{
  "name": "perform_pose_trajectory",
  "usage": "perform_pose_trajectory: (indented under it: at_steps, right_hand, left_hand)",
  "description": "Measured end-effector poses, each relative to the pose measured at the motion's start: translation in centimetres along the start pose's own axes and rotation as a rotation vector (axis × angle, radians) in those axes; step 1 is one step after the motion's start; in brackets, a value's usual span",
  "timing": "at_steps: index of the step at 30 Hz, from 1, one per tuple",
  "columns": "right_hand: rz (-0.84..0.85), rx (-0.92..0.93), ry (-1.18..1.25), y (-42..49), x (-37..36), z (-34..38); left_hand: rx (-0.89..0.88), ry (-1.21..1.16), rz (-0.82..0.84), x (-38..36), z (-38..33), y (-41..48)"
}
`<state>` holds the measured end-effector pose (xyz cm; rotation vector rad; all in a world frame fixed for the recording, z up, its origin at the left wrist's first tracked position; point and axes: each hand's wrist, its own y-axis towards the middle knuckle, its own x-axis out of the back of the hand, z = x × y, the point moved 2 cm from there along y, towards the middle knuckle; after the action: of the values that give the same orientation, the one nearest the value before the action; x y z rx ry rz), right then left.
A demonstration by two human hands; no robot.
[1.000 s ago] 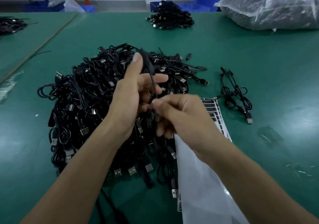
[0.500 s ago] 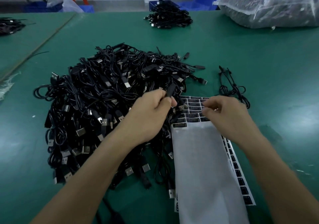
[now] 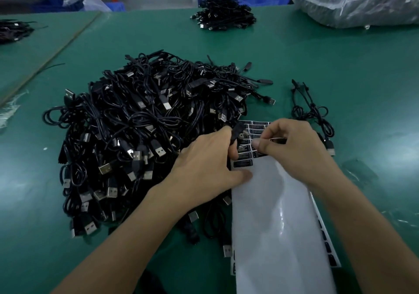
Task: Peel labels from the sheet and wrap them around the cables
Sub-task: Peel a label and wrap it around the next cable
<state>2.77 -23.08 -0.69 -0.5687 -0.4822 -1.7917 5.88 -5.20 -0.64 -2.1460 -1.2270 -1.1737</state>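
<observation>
Green surface (image 3: 340, 78) carries a big heap of black cables (image 3: 140, 130), with the label sheet (image 3: 272, 203) just to its right. Over the sheet's top rows the left hand (image 3: 208, 166) pinches one cable end (image 3: 234, 132), and the right hand (image 3: 294, 151) pinches a label (image 3: 277, 140) just above the sheet, near that cable end

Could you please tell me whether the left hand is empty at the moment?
No, the left hand grips the end of a black cable beside the label sheet.
</observation>
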Motion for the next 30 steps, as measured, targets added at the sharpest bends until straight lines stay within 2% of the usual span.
perform_pose_trajectory:
  at_steps: [6,13,18,21,30]
  right_hand:
    - [0.069,-0.122,0.118,-0.19,-0.28,-0.60]
    - [0.388,-0.213,0.121,-0.82,0.57,-0.18]
    - [0.293,-0.228,0.250,-0.59,0.39,-0.32]
    - [0.279,-0.279,0.395,-0.67,0.07,-0.15]
    - [0.297,-0.315,0.448,-0.83,-0.35,-0.27]
  left_hand:
    - [0.023,0.020,-0.013,-0.44,-0.16,0.03]
    - [0.005,-0.023,-0.017,-0.55,0.40,0.07]
    - [-0.019,-0.187,-0.099,-0.64,0.63,0.27]
    - [-0.032,-0.200,-0.111,-0.68,0.26,0.19]
    - [-0.025,-0.252,-0.098,-0.51,0.39,0.19]
